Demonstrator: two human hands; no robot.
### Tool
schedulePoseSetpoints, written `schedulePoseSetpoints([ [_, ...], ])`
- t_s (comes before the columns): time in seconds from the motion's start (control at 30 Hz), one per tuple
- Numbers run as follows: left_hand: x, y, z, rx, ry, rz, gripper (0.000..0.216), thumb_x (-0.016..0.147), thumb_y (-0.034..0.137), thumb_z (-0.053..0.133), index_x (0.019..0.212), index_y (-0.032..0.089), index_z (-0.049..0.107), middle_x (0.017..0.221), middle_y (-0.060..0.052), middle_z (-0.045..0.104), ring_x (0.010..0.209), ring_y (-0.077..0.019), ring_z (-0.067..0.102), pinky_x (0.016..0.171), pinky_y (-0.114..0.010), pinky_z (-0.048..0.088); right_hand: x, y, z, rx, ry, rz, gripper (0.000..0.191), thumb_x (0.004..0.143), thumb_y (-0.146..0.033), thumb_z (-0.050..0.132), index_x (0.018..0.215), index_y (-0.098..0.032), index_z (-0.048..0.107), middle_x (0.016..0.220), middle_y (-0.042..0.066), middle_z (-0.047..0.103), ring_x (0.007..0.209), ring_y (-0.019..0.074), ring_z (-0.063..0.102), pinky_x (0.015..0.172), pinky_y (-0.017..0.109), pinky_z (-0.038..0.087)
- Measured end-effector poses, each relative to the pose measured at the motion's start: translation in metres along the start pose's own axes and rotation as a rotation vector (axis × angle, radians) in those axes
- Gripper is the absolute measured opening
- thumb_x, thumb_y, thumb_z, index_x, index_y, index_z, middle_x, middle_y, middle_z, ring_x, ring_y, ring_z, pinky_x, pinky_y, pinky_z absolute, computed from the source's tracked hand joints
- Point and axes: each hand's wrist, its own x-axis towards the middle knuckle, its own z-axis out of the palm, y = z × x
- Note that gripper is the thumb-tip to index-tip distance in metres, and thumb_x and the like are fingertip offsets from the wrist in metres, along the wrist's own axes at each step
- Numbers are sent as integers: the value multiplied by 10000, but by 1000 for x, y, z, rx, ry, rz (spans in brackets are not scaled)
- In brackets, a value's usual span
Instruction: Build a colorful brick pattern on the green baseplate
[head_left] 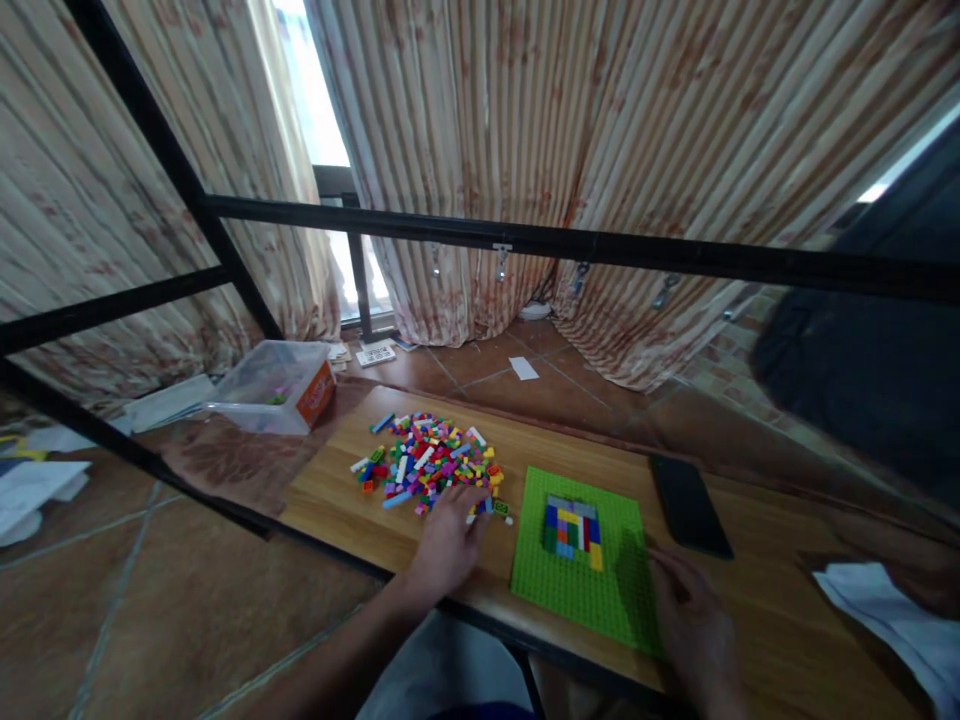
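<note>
A pile of several small coloured bricks (430,462) lies on the wooden table (352,500). My left hand (450,540) rests at the near right edge of that pile, fingers curled down onto the bricks; what they pinch is too small to see. To its right lies a green baseplate (592,590) with a small block of coloured bricks (572,528) pressed on near its far side. My right hand (694,625) lies on the baseplate's near right corner, fingers bent on its edge.
A black phone (688,505) lies flat beyond my right hand. A clear plastic bin (270,385) stands at the table's far left. White cloth (892,625) lies at the right. A black bar (570,245) crosses in front of curtains.
</note>
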Motion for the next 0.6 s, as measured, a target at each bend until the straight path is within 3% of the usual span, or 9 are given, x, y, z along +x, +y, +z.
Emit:
schedulePoseSetpoints([
  [0.13, 1, -42, -44, 124, 164, -138, 231, 854, 174, 518, 1040, 186, 654, 1053, -88, 671, 1032, -229, 596, 948, -392, 465, -13, 9, -2, -81, 58, 51, 486, 813, -554, 448, 982, -168, 691, 1161, 142, 647, 1056, 322, 603, 951, 492, 451],
  [0.27, 2, -72, -69, 208, 259, -260, 203, 832, 172, 538, 993, 170, 663, 982, -86, 679, 969, -222, 612, 895, -368, 473, -10, 18, -3, -119, 11, 96, 488, 806, -547, 442, 991, -176, 700, 1156, 143, 653, 1064, 356, 602, 949, 530, 445],
  [0.4, 5, -83, -72, 270, 259, -341, 205, 811, 171, 549, 974, 169, 673, 942, -73, 681, 921, -209, 614, 844, -334, 468, -6, 26, -2, -134, -14, 125, 483, 782, -548, 449, 988, -194, 704, 1149, 141, 665, 1032, 372, 617, 900, 545, 468],
  [0.6, 15, -79, -66, 441, 198, -276, 212, 840, 240, 550, 1014, 179, 654, 979, -77, 682, 964, -234, 601, 902, -355, 436, -6, 34, 0, -171, -13, 115, 483, 780, -547, 426, 973, -207, 708, 1135, 143, 674, 1015, 373, 627, 831, 530, 497],
])
